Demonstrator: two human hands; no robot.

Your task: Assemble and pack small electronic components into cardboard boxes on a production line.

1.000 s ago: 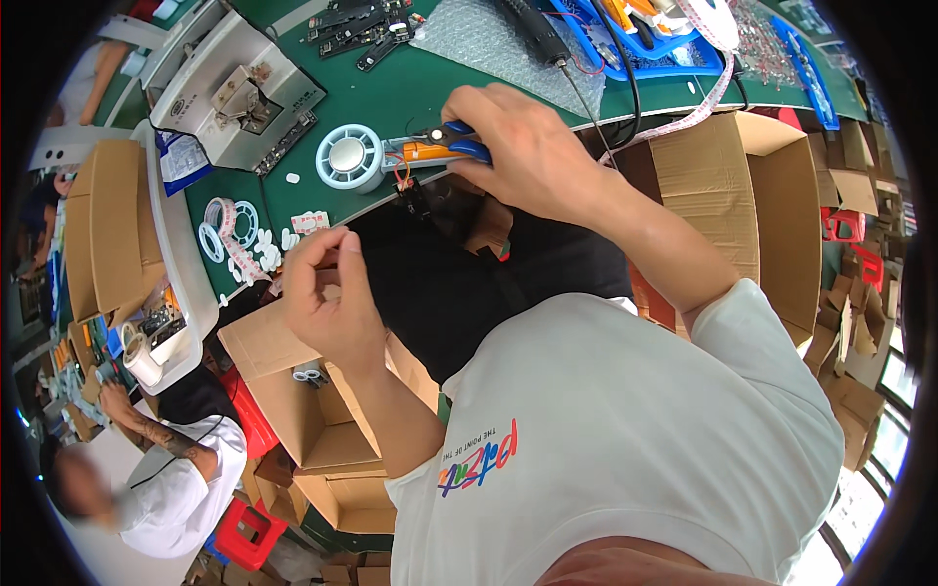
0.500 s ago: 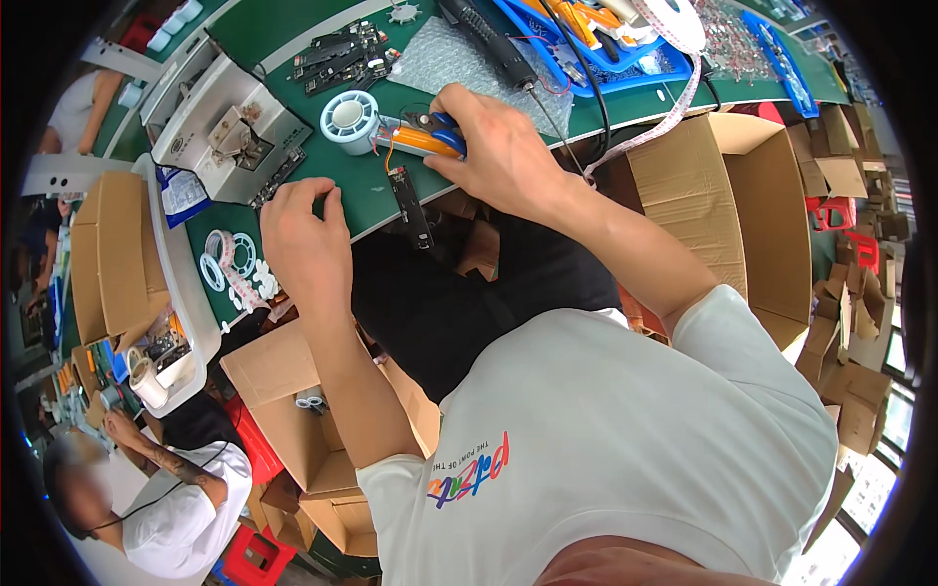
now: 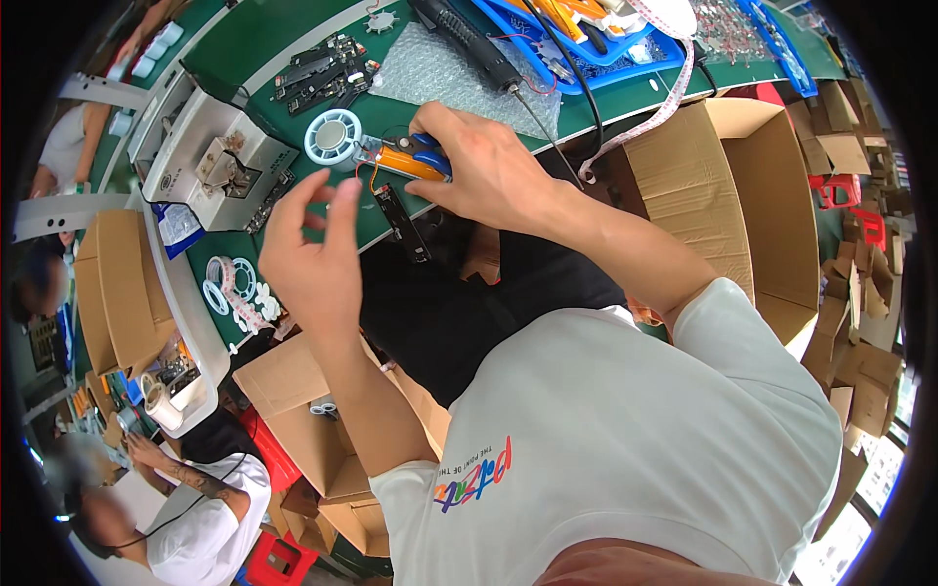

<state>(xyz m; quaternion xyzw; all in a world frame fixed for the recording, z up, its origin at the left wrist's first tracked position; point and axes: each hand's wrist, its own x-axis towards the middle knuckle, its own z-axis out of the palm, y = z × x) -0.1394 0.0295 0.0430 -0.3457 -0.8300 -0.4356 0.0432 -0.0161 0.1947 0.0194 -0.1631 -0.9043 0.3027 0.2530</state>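
My right hand (image 3: 484, 171) is closed around blue-handled cutters (image 3: 430, 156), whose jaws point left and are partly hidden. Under the cutters, by the same fingers, lies an orange cylindrical cell (image 3: 399, 163). A light-blue round housing with a spoked rim (image 3: 333, 138) sits at the cell's left end. Thin orange and red wires run from there to a narrow black circuit board (image 3: 403, 225), which extends past the table's front edge. My left hand (image 3: 313, 254) is raised just left of the wires, thumb and fingers apart, with nothing visible between them.
A soldering iron (image 3: 469, 44) lies on bubble wrap (image 3: 415, 73), its tip toward me. Black circuit boards (image 3: 322, 73) are piled behind the housing. A grey metal machine (image 3: 220, 146) stands left; blue trays (image 3: 625, 68) sit at the back. An open carton (image 3: 684, 186) is at right.
My left hand has lifted, and its fingers have spread beside the wires. The right hand keeps the cutters, with little change in grip. The whole view has shifted slightly.
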